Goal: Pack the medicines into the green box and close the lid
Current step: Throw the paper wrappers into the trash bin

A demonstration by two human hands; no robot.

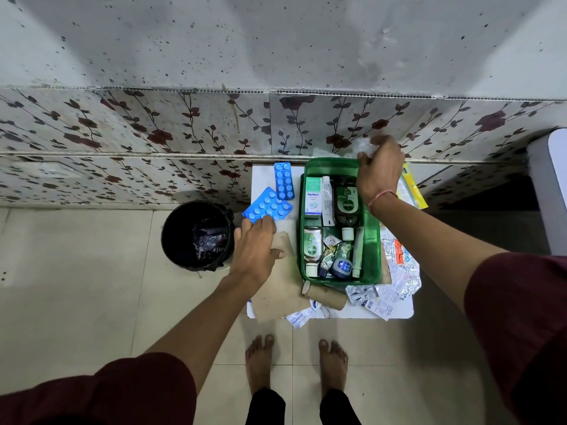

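The open green box (372, 240) stands on a small white table (395, 311), holding Dettol bottles, an Optibex carton (313, 199), tubes and small jars. My left hand (254, 246) grips the near edge of a blue blister pack (268, 207) left of the box. A second blue blister pack (284, 180) lies farther back on the table. My right hand (379, 167) is over the box's far right corner, fingers closed on a crumpled clear plastic bag (363, 148). Silver blister strips (362, 294) and leaflets lie at the table's front right.
A black bin (198, 236) with dark wrappers stands on the tiled floor left of the table. A brown paper bag (282, 289) and a cardboard tube (325, 297) lie at the table front. A yellow packet (412, 187) lies right of the box. My bare feet are below.
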